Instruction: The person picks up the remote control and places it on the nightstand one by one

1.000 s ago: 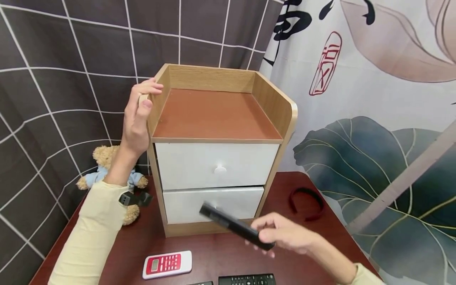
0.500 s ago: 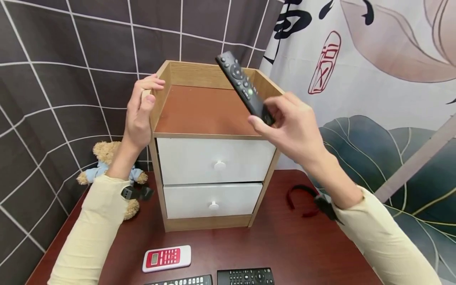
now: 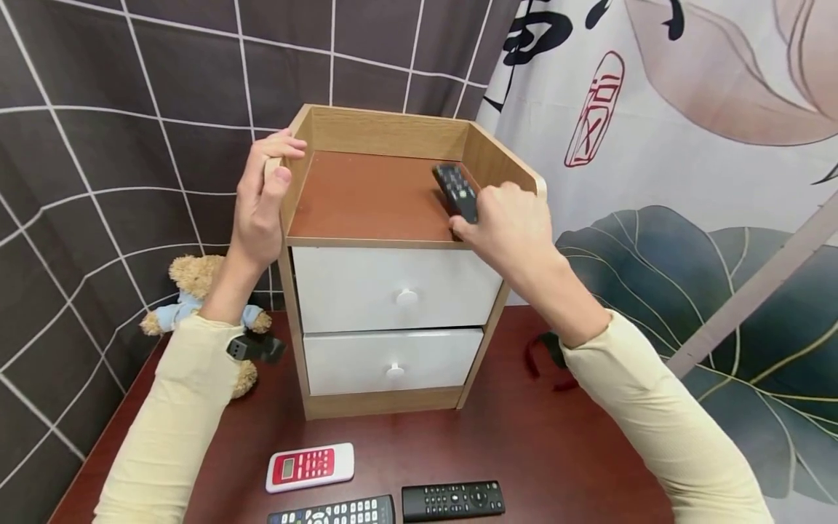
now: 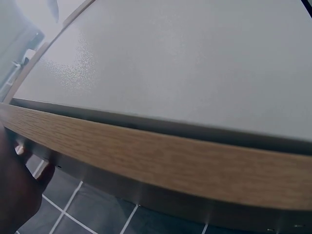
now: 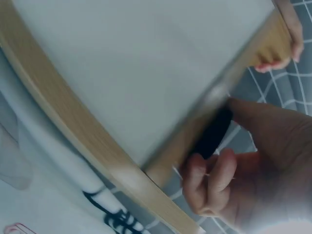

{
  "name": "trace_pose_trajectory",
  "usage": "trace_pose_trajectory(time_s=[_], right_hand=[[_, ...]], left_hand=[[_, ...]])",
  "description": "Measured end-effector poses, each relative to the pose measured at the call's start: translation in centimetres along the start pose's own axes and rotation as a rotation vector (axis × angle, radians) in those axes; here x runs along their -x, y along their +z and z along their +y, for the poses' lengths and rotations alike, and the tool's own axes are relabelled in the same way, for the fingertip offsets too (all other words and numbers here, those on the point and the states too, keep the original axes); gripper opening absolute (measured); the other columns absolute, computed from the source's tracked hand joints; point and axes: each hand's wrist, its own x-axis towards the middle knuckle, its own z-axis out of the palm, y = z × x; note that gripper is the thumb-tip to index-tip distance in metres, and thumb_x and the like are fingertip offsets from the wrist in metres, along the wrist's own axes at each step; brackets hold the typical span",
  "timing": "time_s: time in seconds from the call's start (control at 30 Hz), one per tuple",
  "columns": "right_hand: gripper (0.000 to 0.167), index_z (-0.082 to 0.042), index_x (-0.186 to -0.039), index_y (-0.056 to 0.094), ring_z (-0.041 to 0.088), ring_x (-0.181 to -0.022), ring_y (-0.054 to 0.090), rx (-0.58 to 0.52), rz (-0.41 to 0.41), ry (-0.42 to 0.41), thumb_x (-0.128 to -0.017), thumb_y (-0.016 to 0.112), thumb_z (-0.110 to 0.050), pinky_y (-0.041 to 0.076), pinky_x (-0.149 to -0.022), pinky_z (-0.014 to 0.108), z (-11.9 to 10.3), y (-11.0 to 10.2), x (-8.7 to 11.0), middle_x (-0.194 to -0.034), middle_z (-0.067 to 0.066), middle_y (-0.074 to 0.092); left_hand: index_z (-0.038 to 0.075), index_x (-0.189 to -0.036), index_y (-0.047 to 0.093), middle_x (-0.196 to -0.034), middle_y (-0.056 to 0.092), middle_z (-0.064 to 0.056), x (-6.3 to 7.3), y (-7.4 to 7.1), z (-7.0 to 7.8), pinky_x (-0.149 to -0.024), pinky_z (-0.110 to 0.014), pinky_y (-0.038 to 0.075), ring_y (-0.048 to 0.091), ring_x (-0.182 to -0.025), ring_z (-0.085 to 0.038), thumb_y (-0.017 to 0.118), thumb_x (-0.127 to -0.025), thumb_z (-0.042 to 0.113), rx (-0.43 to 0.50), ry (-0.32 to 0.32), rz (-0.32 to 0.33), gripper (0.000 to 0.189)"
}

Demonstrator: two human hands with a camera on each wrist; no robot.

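Note:
In the head view, my right hand [image 3: 507,225] grips the near end of a black remote control [image 3: 456,191] over the right part of the brown top shelf of a small wooden cabinet [image 3: 373,196]. The remote's far end points toward the back; whether it touches the shelf I cannot tell. My left hand [image 3: 262,196] holds the front edge of the cabinet's left side panel, thumb on the near side and fingers over the top. In the right wrist view the dark remote [image 5: 214,131] lies between thumb and curled fingers.
Below the shelf are two white drawers [image 3: 393,290] with round knobs. On the dark red table lie a red-and-white remote [image 3: 310,467], a grey-button remote [image 3: 334,512] and another black remote [image 3: 453,501]. A teddy bear [image 3: 194,276] sits left, a dark red headband [image 3: 533,356] right.
My right hand has raised the black remote from in front of the lower drawer, then lowered it over the top shelf. My left hand has stayed on the side panel.

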Motion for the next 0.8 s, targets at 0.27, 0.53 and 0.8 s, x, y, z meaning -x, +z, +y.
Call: trace_pose_trajectory(time_s=[0.27, 0.53, 0.8], right_hand=[[0.054, 0.001, -0.102, 0.056, 0.041, -0.079, 0.065, 0.009, -0.075, 0.064, -0.093, 0.054, -0.052, 0.054, -0.063, 0.051, 0.6, 1.4, -0.5, -0.092, 0.024, 0.066], [0.065, -0.003, -0.104, 0.048, 0.037, -0.080, 0.061, -0.063, -0.080, 0.043, -0.090, 0.052, -0.067, 0.051, -0.067, 0.052, 1.2, 0.8, 2.0, -0.094, 0.018, 0.060], [0.049, -0.007, -0.096, 0.052, 0.028, -0.066, 0.055, -0.148, 0.051, -0.066, -0.093, 0.057, -0.055, 0.046, -0.056, 0.044, 2.6, 1.1, 5.2, -0.083, 0.009, 0.057]], left_hand=[[-0.015, -0.110, 0.056, -0.120, 0.060, 0.007, -0.2, 0.3, -0.2, -0.122, -0.037, 0.027, 0.042, -0.137, -0.035, 0.042, -0.092, 0.025, -0.003, 0.017, -0.008, 0.046], [-0.012, -0.110, 0.058, -0.119, 0.060, 0.008, -0.3, 0.2, -0.2, -0.121, -0.036, 0.027, 0.043, -0.136, -0.034, 0.042, -0.091, 0.025, 0.004, 0.009, 0.003, 0.044], [-0.008, -0.109, 0.059, -0.120, 0.061, 0.006, -0.3, 0.2, -0.2, -0.121, -0.036, 0.028, 0.043, -0.136, -0.033, 0.042, -0.090, 0.027, 0.007, -0.001, 0.010, 0.043]])
